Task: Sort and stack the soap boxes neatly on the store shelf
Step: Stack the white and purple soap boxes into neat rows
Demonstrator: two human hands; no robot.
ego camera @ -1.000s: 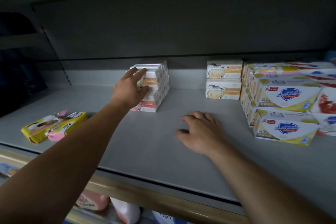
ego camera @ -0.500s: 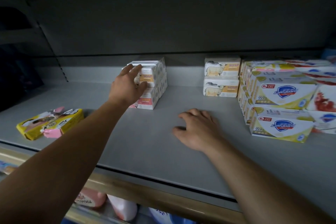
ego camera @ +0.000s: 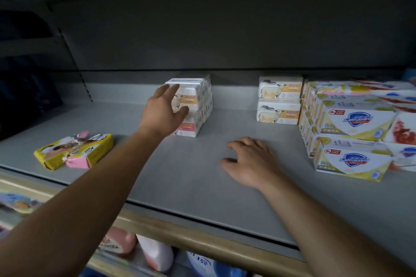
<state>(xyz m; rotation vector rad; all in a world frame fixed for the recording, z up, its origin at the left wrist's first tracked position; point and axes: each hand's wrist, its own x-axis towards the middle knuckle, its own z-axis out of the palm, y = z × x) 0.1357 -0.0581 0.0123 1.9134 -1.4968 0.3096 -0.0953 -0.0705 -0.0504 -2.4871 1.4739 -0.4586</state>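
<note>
Soap boxes (ego camera: pixel 193 105) with a sheep print are standing as a small stack toward the back of the grey shelf (ego camera: pixel 202 186), left of centre, angled slightly to the back wall. The left hand (ego camera: pixel 165 111) is reaching to this stack with fingers spread and nearly straight; fingertips are lying against the front face of the upper boxes, nothing clasped. The right hand (ego camera: pixel 249 162) is resting palm down on the bare shelf surface, fingers loosely bent, holding nothing.

A second pair of sheep-print boxes (ego camera: pixel 279 102) is sitting one on the other near the back wall, well apart from the first stack, with open shelf between them. Just to its right, white and yellow Safeguard boxes (ego camera: pixel 353 139) are occupying the right end in rows two high, reaching toward the front edge. A yellow packet (ego camera: pixel 72 153) with a pink wrapped bar (ego camera: pixel 77 162) touching it is lying near the left front edge. Open surface is running from the front lip back to the stacks across the middle. Bottles (ego camera: pixel 155 254) are showing on the level below.
</note>
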